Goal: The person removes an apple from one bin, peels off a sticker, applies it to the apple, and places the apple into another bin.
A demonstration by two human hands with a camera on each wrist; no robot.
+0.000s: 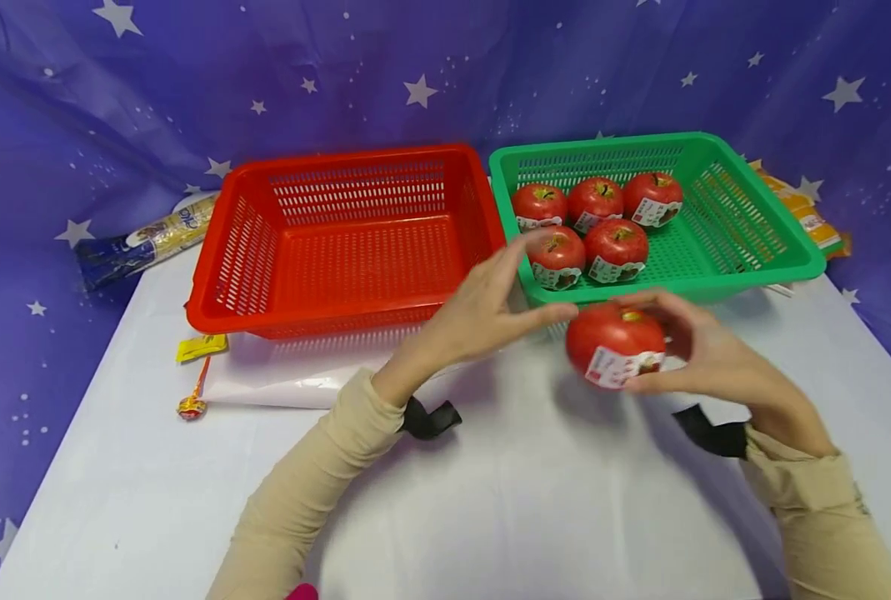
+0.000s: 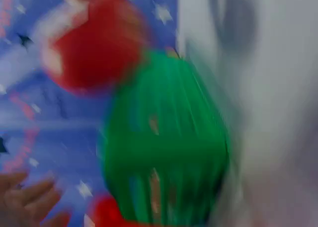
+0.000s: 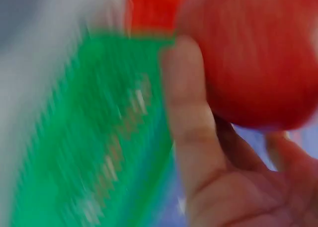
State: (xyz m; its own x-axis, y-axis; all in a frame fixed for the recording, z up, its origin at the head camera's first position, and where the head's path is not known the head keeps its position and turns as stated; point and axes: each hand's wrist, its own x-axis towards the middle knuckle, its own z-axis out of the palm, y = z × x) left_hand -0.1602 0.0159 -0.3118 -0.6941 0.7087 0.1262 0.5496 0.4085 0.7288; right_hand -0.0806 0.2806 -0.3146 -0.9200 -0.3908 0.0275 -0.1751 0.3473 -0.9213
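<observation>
The right hand point(image 1: 703, 350) holds a red apple point(image 1: 614, 343) with a white label above the table point(image 1: 490, 500), just in front of the green basket point(image 1: 753, 267); its grip is curled around the fruit. The left hand point(image 1: 490, 308) is spread, fingertips near the apple. 5 apples point(image 1: 588, 225) lie in the green basket; the red basket point(image 1: 347, 242) stands beside it.

A white table point(image 1: 490, 500) stands before a blue-violet backdrop cloth point(image 1: 77, 100) printed with pale stars; lighting even.
</observation>
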